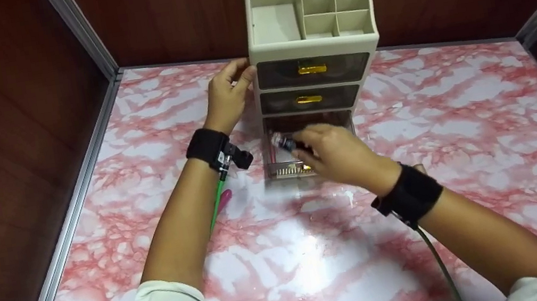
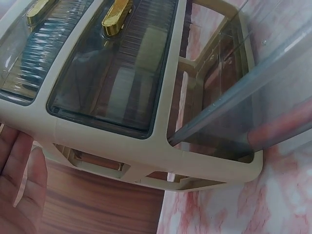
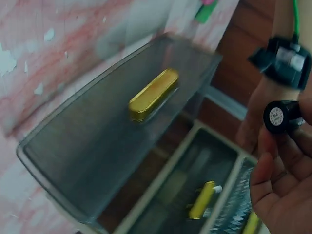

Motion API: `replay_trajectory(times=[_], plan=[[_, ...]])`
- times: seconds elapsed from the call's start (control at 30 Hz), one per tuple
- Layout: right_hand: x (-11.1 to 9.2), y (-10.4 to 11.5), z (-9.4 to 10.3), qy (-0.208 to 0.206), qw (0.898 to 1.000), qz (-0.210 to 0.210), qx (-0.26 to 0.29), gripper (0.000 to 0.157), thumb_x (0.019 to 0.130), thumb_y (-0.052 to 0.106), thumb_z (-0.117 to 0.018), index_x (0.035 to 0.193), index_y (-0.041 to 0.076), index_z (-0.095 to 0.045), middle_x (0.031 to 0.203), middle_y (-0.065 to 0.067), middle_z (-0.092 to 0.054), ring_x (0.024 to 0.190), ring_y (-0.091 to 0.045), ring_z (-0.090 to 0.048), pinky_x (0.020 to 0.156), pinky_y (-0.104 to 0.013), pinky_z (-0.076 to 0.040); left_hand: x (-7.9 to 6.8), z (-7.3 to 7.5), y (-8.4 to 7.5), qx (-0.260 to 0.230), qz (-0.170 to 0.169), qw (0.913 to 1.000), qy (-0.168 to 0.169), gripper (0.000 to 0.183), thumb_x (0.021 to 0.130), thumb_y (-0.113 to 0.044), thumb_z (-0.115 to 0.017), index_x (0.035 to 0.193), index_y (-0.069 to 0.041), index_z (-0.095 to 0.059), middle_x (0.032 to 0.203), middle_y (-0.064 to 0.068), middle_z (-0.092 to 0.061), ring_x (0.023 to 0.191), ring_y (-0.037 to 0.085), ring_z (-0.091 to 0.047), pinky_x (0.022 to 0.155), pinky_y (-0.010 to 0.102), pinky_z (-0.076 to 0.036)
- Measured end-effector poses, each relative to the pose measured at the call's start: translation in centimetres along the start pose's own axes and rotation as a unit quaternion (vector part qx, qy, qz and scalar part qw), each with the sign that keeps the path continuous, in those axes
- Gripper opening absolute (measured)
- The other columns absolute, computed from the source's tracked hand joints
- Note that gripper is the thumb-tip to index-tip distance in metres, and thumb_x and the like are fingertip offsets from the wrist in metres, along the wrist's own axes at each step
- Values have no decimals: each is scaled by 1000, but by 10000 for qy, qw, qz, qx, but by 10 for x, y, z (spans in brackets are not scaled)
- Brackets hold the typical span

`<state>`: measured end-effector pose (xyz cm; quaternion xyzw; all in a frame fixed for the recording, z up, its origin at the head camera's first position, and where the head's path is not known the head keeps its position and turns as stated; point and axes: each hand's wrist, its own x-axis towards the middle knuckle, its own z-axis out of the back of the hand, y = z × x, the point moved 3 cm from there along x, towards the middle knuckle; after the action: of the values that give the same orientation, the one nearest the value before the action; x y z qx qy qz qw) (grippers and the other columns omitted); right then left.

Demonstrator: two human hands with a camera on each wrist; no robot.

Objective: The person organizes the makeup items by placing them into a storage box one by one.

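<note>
Our right grip (image 1: 338,153) pinches a small dark tube (image 1: 288,144) above the pulled-out bottom drawer (image 1: 284,172); a loose hold could let it drop askew. Our left grip (image 1: 229,95), fingers relaxed, rests against the organizer's (image 1: 317,47) side; pushing too hard, we might shift it.

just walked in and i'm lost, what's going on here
A person's right hand holds a small tube at the open bottom drawer of an organizer. The left hand is at the organizer's side, fingers not curled around anything. The two drawers above are closed. The tube hasn't been let go yet.
</note>
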<state>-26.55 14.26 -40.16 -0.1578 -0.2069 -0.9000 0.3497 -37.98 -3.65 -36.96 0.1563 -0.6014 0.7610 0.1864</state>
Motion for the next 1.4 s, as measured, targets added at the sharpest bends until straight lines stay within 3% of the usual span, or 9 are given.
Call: replay_trajectory(times=[0.13, 0.27, 0.37, 0.53, 0.63, 0.83, 0.93, 1.13, 1.4], plan=[[9, -20, -9, 429, 9961, -770, 99, 33, 88, 30, -55, 109, 3, -57, 101, -9, -60, 89, -24, -57, 81, -38, -45, -2, 0, 2, -88, 57, 9999, 44, 25, 88, -21, -57, 104, -3, -62, 91, 4, -61, 82, 13, -54, 68, 24, -47], [19, -34, -23, 908, 9846, -1470, 245, 28, 88, 31, -55, 104, 8, -58, 86, -3, -60, 72, -20, -57, 64, -35, -47, -3, 0, 3, -174, 66, 9998, 42, 25, 87, -20, -57, 104, -3, -62, 91, 4, -61, 82, 13, -55, 68, 25, -47], [27, -43, -33, 1286, 9697, -2037, 397, 28, 87, 32, -55, 105, 11, -56, 76, 0, -57, 61, -17, -54, 54, -33, -45, -3, 1, 4, -162, 59, 9998, -22, 24, 87, -20, -57, 103, -3, -62, 89, 4, -61, 80, 13, -54, 66, 24, -47], [35, -53, -49, 1809, 9447, -2706, 403, 47, 84, 32, -57, 126, 13, -47, 97, -7, -60, 76, -21, -56, 68, -38, -47, -4, 1, 5, -72, -8, 9999, -70, 23, 87, -20, -58, 102, -3, -63, 87, 4, -61, 79, 12, -54, 66, 23, -46], [39, -59, -58, 2057, 9334, -2923, 337, 50, 83, 29, -57, 129, 12, -44, 105, -12, -58, 82, -25, -55, 75, -41, -45, -5, 0, 4, -49, -58, 10000, -59, 24, 88, -20, -57, 103, -2, -62, 87, 4, -61, 80, 12, -53, 67, 23, -45], [41, -64, -69, 2423, 9151, -3213, 260, 38, 82, 28, -57, 115, 9, -53, 92, -9, -60, 84, -26, -54, 78, -42, -44, -4, -3, 4, -157, -41, 9999, 32, 25, 88, -19, -56, 105, -1, -61, 89, 6, -61, 81, 13, -54, 67, 24, -47], [41, -64, -75, 2439, 9144, -3221, 257, 36, 80, 27, -57, 111, 8, -54, 95, -11, -60, 90, -28, -54, 81, -43, -43, -2, -5, 5, -207, -17, 9998, 52, 24, 88, -19, -57, 105, -1, -61, 88, 5, -60, 80, 13, -54, 65, 24, -47], [43, -62, -86, 2544, 9177, -3045, 219, 55, 80, 28, -54, 129, 6, -42, 121, -18, -50, 110, -32, -46, 90, -43, -38, 11, -9, 30, -310, 16, 9995, 72, 28, 86, -26, -59, 104, -6, -63, 87, 3, -61, 79, 13, -54, 62, 26, -47], [48, -59, -89, 2708, 9160, -2954, 176, 54, 78, 24, -54, 127, 4, -45, 119, -18, -51, 108, -33, -47, 90, -42, -38, 13, -7, 37, -254, -82, 9996, -66, 29, 84, -35, -59, 101, -12, -64, 86, 1, -61, 79, 13, -55, 63, 26, -48]])
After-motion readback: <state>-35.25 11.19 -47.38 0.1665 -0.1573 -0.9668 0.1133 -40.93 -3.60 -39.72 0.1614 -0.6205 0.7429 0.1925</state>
